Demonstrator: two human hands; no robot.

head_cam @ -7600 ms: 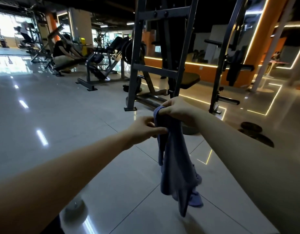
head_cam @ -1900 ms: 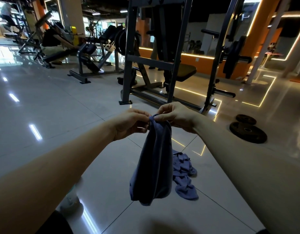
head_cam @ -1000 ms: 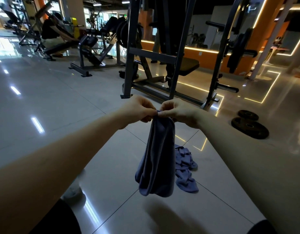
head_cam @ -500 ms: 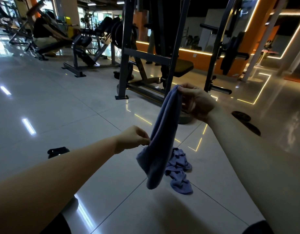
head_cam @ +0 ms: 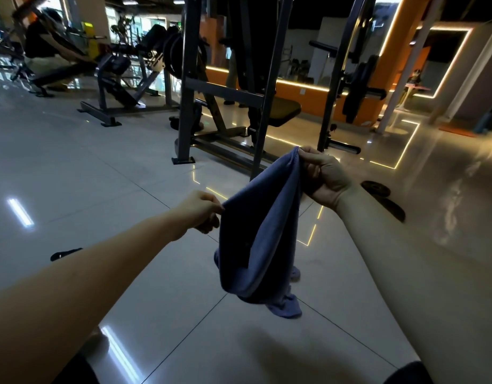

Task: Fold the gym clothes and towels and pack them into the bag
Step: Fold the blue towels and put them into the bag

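A blue towel (head_cam: 262, 231) hangs doubled over in the air in front of me. My right hand (head_cam: 323, 177) pinches its top corner up high. My left hand (head_cam: 201, 210), lower and to the left, pinches the towel's side edge and pulls it out. Behind the hanging towel, a second blue cloth (head_cam: 286, 307) lies crumpled on the floor tiles, mostly hidden. No bag is in view.
A dark steel rack with a bench (head_cam: 239, 92) stands on the floor just ahead. Weight plates (head_cam: 383, 198) lie on the floor to the right. A small black item (head_cam: 66, 254) lies on the tiles left. A person (head_cam: 49, 48) exercises on a machine far left.
My hands had pinched the towel's top together. My left hand has since dropped to the side edge and pulled it left, while my right hand lifted the corner and moved right, spreading the towel.
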